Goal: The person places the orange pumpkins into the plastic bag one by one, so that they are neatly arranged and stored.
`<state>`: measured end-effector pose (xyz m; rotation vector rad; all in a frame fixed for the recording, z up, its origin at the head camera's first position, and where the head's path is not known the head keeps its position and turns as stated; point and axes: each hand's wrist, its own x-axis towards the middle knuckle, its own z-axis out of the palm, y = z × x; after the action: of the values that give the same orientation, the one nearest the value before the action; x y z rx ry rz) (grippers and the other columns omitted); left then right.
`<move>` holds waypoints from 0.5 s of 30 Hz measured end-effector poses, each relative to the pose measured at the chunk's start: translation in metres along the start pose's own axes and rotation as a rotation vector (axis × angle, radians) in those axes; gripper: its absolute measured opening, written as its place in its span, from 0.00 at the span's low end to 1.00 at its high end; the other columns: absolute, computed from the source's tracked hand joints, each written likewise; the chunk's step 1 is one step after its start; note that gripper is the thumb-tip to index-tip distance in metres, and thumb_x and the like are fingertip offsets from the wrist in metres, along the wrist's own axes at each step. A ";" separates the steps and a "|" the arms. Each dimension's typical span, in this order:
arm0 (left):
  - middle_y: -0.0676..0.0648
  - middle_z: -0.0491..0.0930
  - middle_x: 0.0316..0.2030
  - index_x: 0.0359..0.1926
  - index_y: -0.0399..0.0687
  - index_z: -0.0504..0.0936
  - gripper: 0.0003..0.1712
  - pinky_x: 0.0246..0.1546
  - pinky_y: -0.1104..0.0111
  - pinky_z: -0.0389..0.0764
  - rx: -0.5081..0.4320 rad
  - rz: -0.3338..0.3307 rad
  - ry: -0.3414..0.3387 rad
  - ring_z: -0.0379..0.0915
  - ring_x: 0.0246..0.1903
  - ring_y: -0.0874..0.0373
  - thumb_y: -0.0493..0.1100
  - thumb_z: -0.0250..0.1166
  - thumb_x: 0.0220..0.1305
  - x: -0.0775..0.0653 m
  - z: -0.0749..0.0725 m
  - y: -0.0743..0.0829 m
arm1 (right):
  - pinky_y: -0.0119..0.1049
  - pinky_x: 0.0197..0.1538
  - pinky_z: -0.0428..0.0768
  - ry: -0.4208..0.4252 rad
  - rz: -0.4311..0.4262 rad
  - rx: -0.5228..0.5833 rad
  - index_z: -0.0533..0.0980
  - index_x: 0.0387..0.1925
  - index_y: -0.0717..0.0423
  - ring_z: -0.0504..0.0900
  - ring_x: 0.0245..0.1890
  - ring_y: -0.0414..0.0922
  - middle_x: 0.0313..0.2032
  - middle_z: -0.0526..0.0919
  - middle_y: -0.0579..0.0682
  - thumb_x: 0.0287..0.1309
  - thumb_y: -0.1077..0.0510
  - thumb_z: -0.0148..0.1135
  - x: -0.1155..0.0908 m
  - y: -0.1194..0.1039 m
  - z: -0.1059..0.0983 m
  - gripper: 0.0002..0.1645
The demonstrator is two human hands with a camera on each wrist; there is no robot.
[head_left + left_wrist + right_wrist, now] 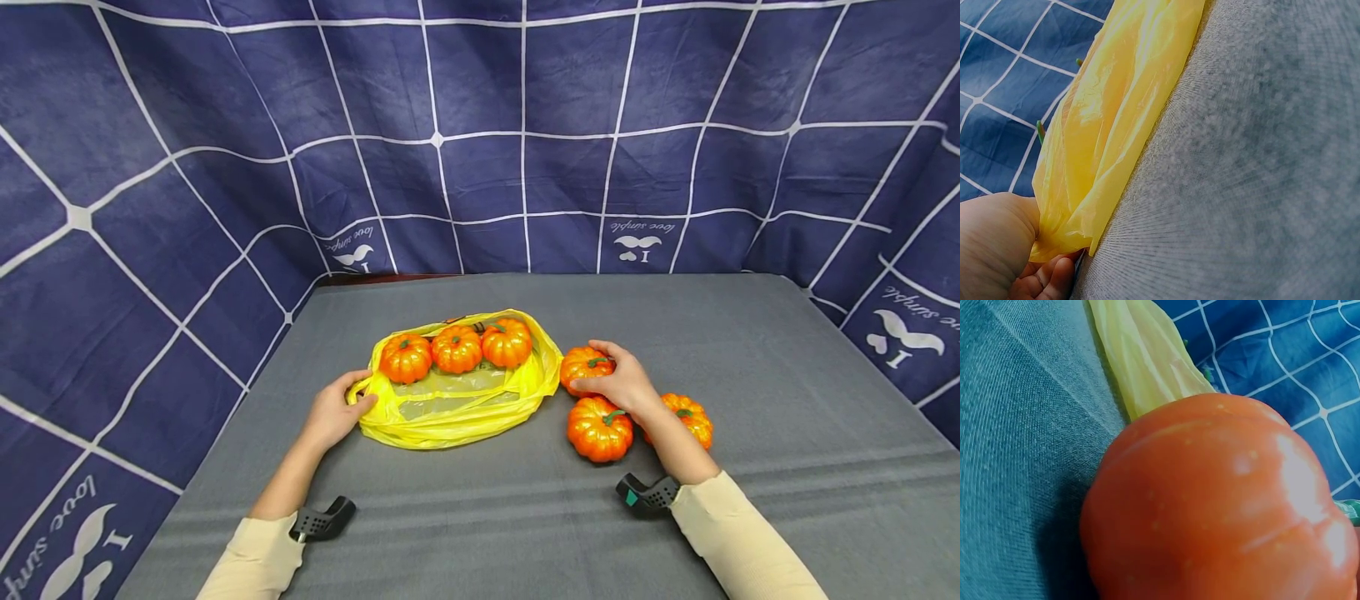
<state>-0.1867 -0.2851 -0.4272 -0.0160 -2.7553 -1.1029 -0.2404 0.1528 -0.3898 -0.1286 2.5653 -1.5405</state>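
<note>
A yellow plastic bag (450, 429) lies spread with its mouth upward, and three small orange pumpkins (457, 350) sit in a row along its far side. My left hand (337, 412) pinches the bag's left edge; the left wrist view shows the yellow film (1116, 125) bunched between thumb and fingers. To the right of the bag, my right hand (622, 383) grips a pumpkin (581, 367) with thumb and fingers around it. Just in front of it sits another pumpkin (600, 429). A large orange pumpkin (1210, 500) hides most of the right hand in the right wrist view.
One more pumpkin (688, 421) stands on the grey tabletop (480, 517), partly behind my right forearm. Blue curtains (570, 92) with white grid lines hang behind the table and at both sides.
</note>
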 end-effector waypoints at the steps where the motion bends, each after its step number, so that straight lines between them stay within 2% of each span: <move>1: 0.29 0.73 0.57 0.61 0.31 0.72 0.26 0.58 0.46 0.66 -0.003 0.001 0.000 0.68 0.58 0.34 0.37 0.64 0.64 0.000 0.000 0.000 | 0.52 0.59 0.68 0.002 0.003 0.002 0.60 0.70 0.61 0.71 0.56 0.59 0.62 0.68 0.66 0.48 0.55 0.75 0.000 -0.001 -0.001 0.51; 9: 0.28 0.73 0.57 0.60 0.30 0.73 0.26 0.58 0.46 0.67 -0.008 0.006 0.004 0.68 0.57 0.34 0.37 0.64 0.64 -0.001 0.001 0.001 | 0.52 0.61 0.67 0.020 -0.014 0.019 0.60 0.71 0.59 0.70 0.58 0.59 0.66 0.65 0.63 0.49 0.52 0.75 -0.005 -0.010 -0.009 0.51; 15: 0.29 0.73 0.57 0.60 0.30 0.73 0.25 0.59 0.47 0.67 -0.006 0.000 0.003 0.68 0.58 0.35 0.37 0.64 0.64 -0.001 0.000 0.003 | 0.51 0.61 0.67 0.066 -0.036 0.035 0.63 0.70 0.55 0.69 0.59 0.58 0.67 0.64 0.60 0.48 0.48 0.76 -0.010 -0.017 -0.011 0.50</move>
<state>-0.1860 -0.2831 -0.4257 -0.0148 -2.7492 -1.1104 -0.2323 0.1560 -0.3686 -0.1226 2.5981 -1.6284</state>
